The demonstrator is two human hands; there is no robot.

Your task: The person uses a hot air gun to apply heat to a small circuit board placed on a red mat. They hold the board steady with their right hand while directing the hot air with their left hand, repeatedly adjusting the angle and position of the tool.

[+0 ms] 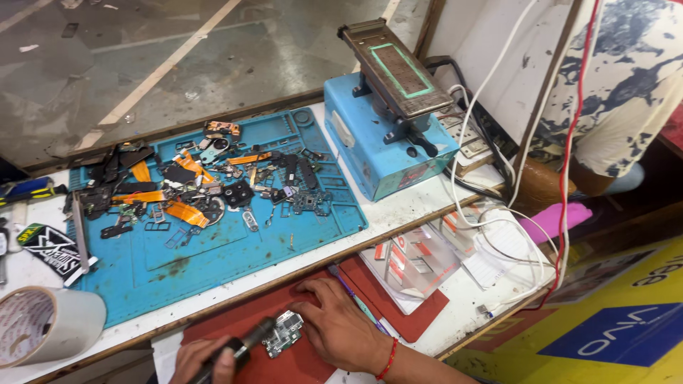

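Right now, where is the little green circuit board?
In the head view, the circuit board lies bottom centre on the red mat, between the dark tool in the left hand and the right hand touching it.

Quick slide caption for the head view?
Left hand holds a dark pen-like tool to a small circuit board steadied by right hand.
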